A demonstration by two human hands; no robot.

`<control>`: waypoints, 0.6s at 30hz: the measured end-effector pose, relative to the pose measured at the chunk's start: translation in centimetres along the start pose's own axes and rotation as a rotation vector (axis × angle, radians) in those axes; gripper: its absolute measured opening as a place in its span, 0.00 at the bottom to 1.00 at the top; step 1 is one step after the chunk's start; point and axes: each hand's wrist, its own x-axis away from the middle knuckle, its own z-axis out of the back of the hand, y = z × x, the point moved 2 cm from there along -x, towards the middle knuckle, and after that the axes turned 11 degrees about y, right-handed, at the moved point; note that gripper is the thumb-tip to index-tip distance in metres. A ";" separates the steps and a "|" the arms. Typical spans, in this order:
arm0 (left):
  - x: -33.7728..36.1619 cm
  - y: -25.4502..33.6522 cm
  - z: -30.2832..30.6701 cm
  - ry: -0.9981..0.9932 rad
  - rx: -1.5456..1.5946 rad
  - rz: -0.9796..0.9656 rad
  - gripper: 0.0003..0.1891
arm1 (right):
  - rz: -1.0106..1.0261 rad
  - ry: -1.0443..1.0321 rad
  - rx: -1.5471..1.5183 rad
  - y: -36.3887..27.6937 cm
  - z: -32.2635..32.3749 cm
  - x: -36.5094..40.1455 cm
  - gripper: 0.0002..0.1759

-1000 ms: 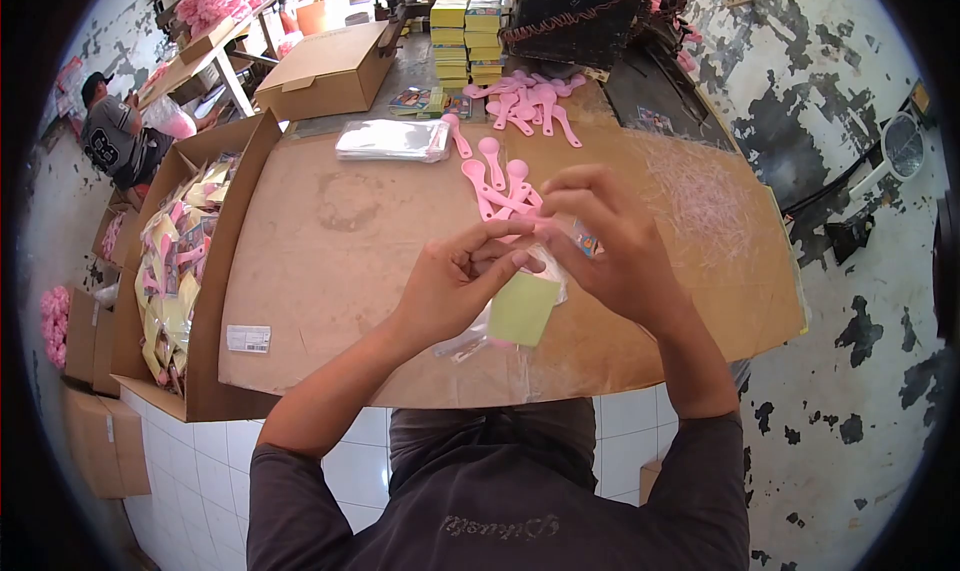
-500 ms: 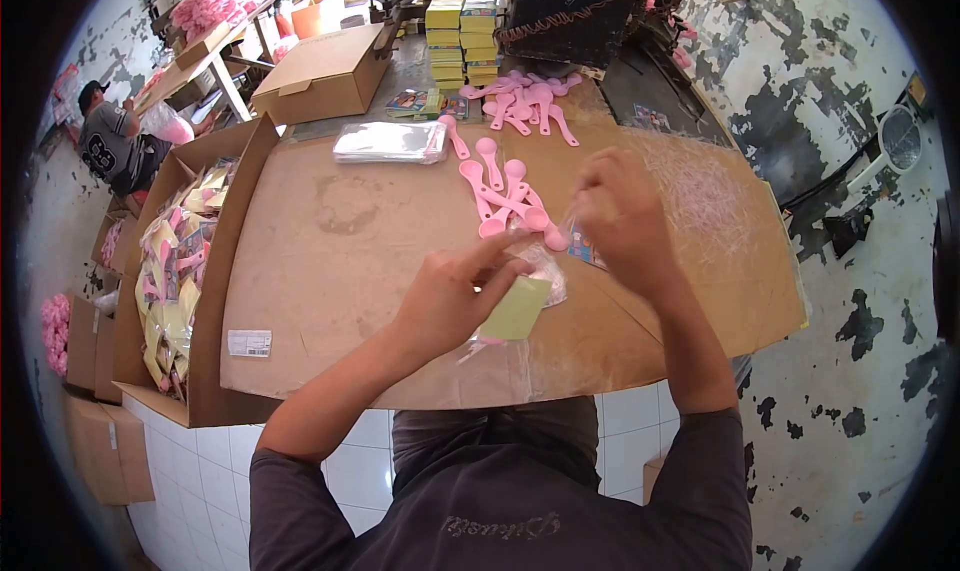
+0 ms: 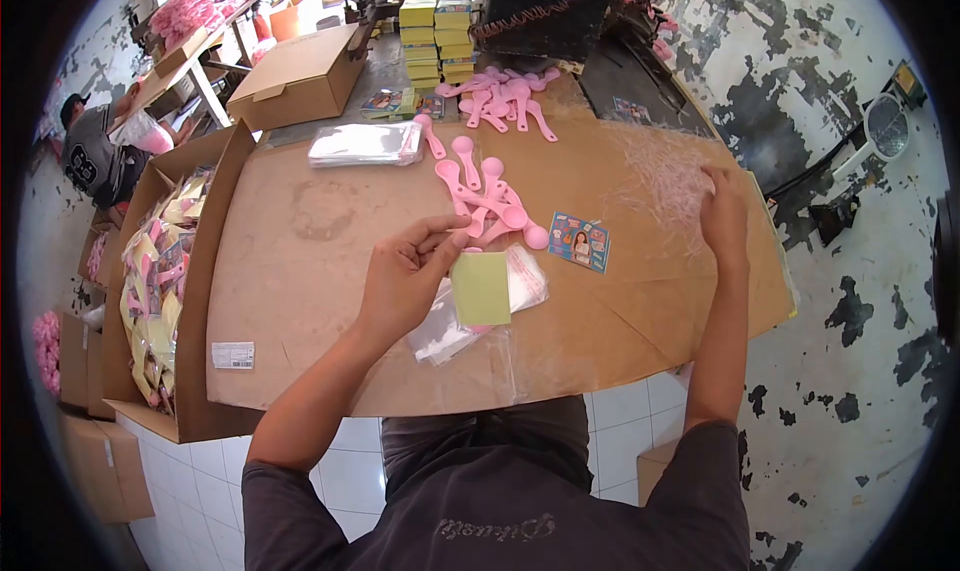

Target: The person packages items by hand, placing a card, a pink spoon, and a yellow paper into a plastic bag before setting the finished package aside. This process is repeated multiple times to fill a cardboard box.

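Note:
My left hand point(image 3: 402, 271) is closed, thumb and finger pinching the top edge of a pale green card point(image 3: 482, 289), which seems to be in a clear bag. A bit of pink shows below the card. Beneath it lie clear plastic bags point(image 3: 440, 333). Just beyond is a loose pile of pink measuring spoons point(image 3: 490, 203). Far to the right, my right hand point(image 3: 724, 216) is at the edge of a heap of thin clear plastic strips point(image 3: 665, 176), its fingers apart and partly bent. A printed picture card point(image 3: 579, 242) lies between the spoons and that hand.
An open carton point(image 3: 232, 271) of packed bags stands at the left. Farther back are a stack of clear bags point(image 3: 366, 144), a closed box point(image 3: 298, 74), card stacks point(image 3: 420, 41) and more pink spoons point(image 3: 500, 99). Another person point(image 3: 100, 151) sits at the far left.
My right hand has moved right, from beside the spoons to the strip heap, uncovering the picture card. My left hand has shifted slightly left with the green card, now turned more upright.

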 end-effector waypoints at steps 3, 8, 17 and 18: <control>0.0 -0.4 -0.3 0.023 -0.024 0.003 0.14 | -0.026 -0.146 -0.439 -10.3 0.4 1.1 0.19; 0.2 -1.5 -0.7 0.039 -0.018 -0.050 0.13 | -0.003 -0.763 -1.087 -22.5 -1.0 5.5 0.17; 0.0 -1.1 0.2 0.001 0.079 0.078 0.14 | -0.219 -0.947 -1.399 -23.4 -4.6 6.2 0.16; 0.1 -1.3 0.1 -0.009 0.064 0.084 0.14 | -0.250 -0.935 -1.394 -23.3 -4.5 6.3 0.15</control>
